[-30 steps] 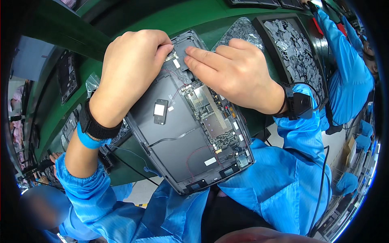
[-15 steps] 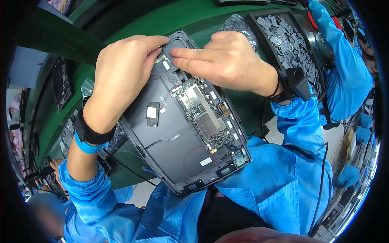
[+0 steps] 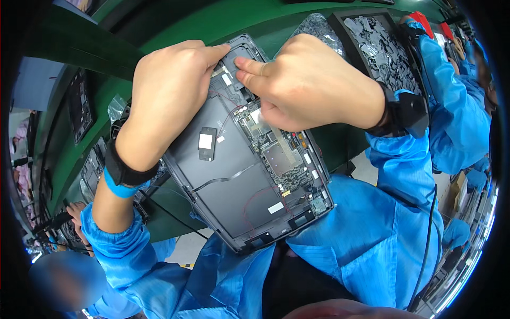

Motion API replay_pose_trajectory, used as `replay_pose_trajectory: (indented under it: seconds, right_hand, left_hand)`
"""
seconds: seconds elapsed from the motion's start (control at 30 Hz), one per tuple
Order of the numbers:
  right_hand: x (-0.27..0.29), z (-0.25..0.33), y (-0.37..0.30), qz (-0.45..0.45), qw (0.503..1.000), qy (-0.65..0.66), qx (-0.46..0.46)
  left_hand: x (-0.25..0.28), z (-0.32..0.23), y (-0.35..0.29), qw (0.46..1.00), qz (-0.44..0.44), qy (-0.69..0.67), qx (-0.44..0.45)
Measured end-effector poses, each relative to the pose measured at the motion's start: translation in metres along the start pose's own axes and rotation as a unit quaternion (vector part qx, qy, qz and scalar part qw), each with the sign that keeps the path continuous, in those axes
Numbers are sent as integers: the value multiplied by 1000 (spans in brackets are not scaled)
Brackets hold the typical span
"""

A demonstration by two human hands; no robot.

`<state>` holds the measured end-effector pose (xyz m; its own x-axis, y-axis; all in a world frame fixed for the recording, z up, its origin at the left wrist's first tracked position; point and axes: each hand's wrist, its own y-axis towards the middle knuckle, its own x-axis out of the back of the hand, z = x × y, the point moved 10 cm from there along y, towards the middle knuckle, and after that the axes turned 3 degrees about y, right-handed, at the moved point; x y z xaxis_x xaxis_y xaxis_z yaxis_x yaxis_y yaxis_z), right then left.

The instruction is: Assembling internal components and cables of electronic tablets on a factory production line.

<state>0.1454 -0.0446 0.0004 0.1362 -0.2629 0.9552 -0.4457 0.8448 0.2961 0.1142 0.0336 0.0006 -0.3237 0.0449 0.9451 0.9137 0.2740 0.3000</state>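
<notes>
An opened tablet housing (image 3: 210, 183), dark grey, lies tilted in front of me with its inside up. My left hand (image 3: 172, 90) pinches its far edge near the corner, thumb and index finger close together. From the right, my right hand (image 3: 313, 87) rests two outstretched fingertips on a dark flat part (image 3: 243, 66) in that corner; its other fingers are curled and its thumb is hidden. Along the right side runs a green circuit board (image 3: 281, 157), partly covered by my right hand. A small black module (image 3: 206, 144) with a white label lies loose in the housing.
A black tray (image 3: 366, 50) of many small grey parts stands at the back right, beside clear plastic bags (image 3: 317, 29). Another dark device housing (image 3: 79, 109) lies at the left. Co-workers in blue sit on both sides. Black cables hang near my arms.
The housing has shifted slightly to the right with both hands. My right hand has turned lower over the circuit board, its two fingertips still on the corner part.
</notes>
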Motion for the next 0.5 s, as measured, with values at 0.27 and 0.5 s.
replay_pose_trajectory:
  seconds: [0.27, 0.5]
  right_hand:
    - [4, -20, -2, -126, 982, 113, -79]
    - [-17, -69, -19, -205, 938, 212, -181]
  left_hand:
    - [13, 16, -24, 990, 10, -122, 68]
    - [51, 27, -126, 912, -173, -279, 247]
